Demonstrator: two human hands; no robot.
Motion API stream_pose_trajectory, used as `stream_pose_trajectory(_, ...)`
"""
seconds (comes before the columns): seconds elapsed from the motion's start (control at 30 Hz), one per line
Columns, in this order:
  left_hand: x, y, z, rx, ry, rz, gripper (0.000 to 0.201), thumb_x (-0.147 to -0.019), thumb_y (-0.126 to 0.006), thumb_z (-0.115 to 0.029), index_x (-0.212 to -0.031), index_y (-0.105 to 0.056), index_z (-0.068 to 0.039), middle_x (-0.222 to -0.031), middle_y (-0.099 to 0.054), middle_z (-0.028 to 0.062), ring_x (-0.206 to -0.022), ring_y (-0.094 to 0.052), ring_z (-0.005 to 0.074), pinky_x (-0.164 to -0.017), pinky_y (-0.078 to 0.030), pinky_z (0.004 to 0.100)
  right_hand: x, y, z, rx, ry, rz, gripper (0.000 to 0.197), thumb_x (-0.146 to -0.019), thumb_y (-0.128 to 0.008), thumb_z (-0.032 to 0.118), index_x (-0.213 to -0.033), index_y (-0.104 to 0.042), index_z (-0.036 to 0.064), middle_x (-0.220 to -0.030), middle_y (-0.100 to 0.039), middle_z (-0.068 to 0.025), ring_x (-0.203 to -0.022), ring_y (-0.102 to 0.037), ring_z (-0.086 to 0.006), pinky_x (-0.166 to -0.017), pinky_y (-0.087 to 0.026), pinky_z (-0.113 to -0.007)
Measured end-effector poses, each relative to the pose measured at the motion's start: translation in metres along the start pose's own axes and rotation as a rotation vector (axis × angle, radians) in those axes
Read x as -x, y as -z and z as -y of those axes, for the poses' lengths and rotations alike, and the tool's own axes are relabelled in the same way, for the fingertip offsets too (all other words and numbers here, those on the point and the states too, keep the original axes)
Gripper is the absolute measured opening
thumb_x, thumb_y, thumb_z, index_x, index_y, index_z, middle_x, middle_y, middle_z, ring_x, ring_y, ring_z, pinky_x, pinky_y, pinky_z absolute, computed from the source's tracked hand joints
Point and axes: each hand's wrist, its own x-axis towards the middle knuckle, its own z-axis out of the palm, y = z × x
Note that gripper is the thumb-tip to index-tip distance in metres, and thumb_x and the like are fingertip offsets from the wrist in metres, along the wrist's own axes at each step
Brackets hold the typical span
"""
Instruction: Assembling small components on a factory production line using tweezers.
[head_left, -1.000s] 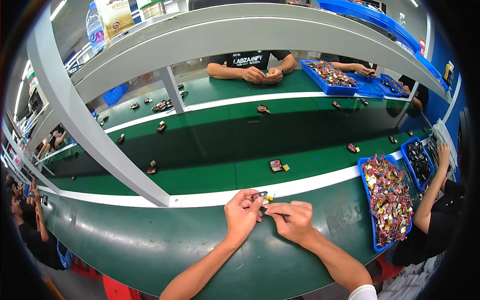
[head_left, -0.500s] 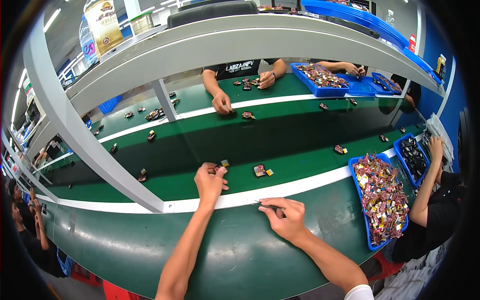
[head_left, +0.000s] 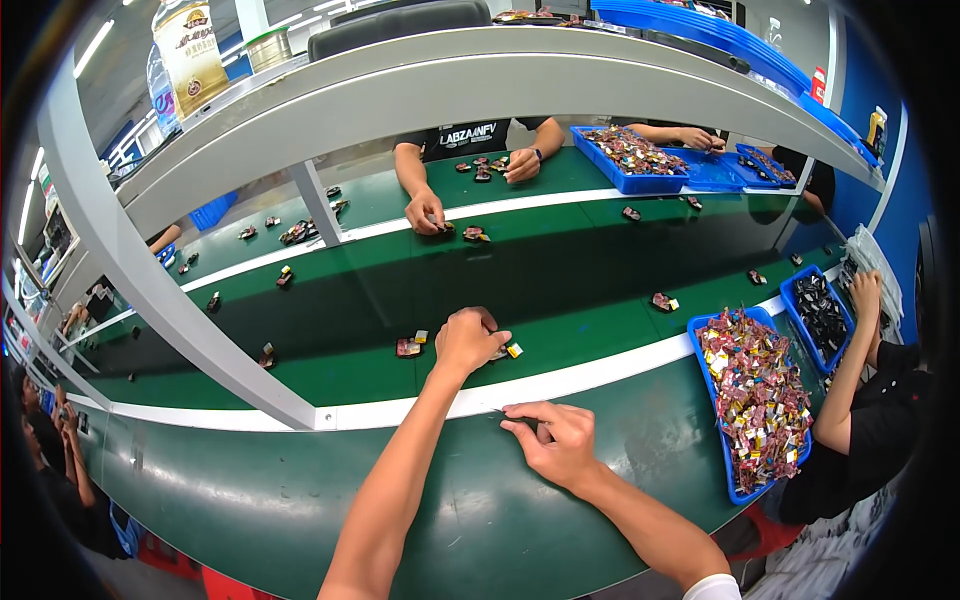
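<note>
My left hand (head_left: 470,343) reaches over the near side of the green belt, its fingers curled down onto a small electronic part (head_left: 513,351) with a yellow-and-white tag. The hand covers most of that part. Just left of it lies another small dark part (head_left: 408,347) with reddish pieces and a pale tag, untouched. Above the near green worktop, my right hand (head_left: 556,437) is closed in a pinch on thin tweezers (head_left: 497,411), whose fine tip points left toward the white rail.
A blue tray (head_left: 735,480) heaped with reddish parts stands at my right; beyond it is a blue tray of black pieces (head_left: 822,315). A grey post (head_left: 190,300) rises at left under an overhead shelf (head_left: 480,75). Across the belt (head_left: 330,320), a co-worker's hands (head_left: 427,212) handle similar parts.
My left hand has let go of one part, leaving it on the belt, and moved right onto the neighbouring one. My right hand stays nearly in place with the tweezers. The view has shifted slightly.
</note>
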Motion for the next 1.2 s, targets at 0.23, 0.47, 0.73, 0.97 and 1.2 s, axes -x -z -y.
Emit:
stream_pose_trajectory(0.23,0.015,0.021,0.002,0.285,0.204,0.189,0.027,-0.084,-0.081,-0.022,-0.078,-0.07,0.001,-0.069,-0.073,0.0081,-0.052,-0.065,0.0141,-0.053,-0.051,0.0314,0.002,0.0,0.001,-0.026,-0.083,0.01,0.017,-0.076,-0.084,0.004,-0.09,-0.075,0.0072,-0.058,-0.06,0.0003,-0.041,-0.042,-0.0092,-0.044,-0.034,-0.026)
stream_pose_trajectory(0.47,0.096,0.031,-0.005,0.598,0.234,0.002,0.023,-0.092,-0.074,-0.014,-0.081,-0.063,0.002,-0.067,-0.069,0.007,-0.046,-0.059,0.0098,-0.04,-0.042,0.0244,-0.005,0.004,0.003,-0.646,-0.68,-0.058,0.016,-0.084,-0.08,-0.003,-0.095,-0.069,-0.003,-0.078,-0.066,0.0019,-0.055,-0.041,0.0035,-0.047,-0.03,-0.017)
stream_pose_trajectory(0.73,0.139,0.015,-0.001,0.8,0.137,-0.138,0.016,-0.094,-0.072,-0.008,-0.09,-0.063,0.004,-0.07,-0.069,0.0075,-0.05,-0.058,0.0066,-0.042,-0.044,0.0227,-0.001,0.0,0.002,-0.508,-0.564,-0.033,0.013,-0.084,-0.078,-0.005,-0.093,-0.068,-0.0025,-0.076,-0.065,0.0025,-0.054,-0.04,0.003,-0.047,-0.029,-0.017)
stream_pose_trajectory(0.97,0.139,0.017,0.0,0.75,0.094,-0.154,0.018,-0.094,-0.072,-0.009,-0.091,-0.062,0.005,-0.07,-0.069,0.007,-0.052,-0.058,0.006,-0.042,-0.045,0.0222,-0.004,0.002,0.004,-0.406,-0.526,-0.026,0.013,-0.084,-0.079,-0.004,-0.091,-0.068,-0.0027,-0.077,-0.067,0.0011,-0.053,-0.04,0.0027,-0.046,-0.028,-0.017)
stream_pose_trajectory(1.2,0.139,0.014,0.002,0.756,0.057,-0.169,0.015,-0.094,-0.072,-0.006,-0.092,-0.062,0.005,-0.069,-0.067,0.0061,-0.048,-0.056,0.0066,-0.041,-0.04,0.0216,-0.003,0.001,0.001,-0.439,-0.566,-0.004,0.012,-0.085,-0.078,-0.003,-0.092,-0.067,-0.0025,-0.08,-0.069,-0.0007,-0.055,-0.041,0.0037,-0.046,-0.028,-0.017)
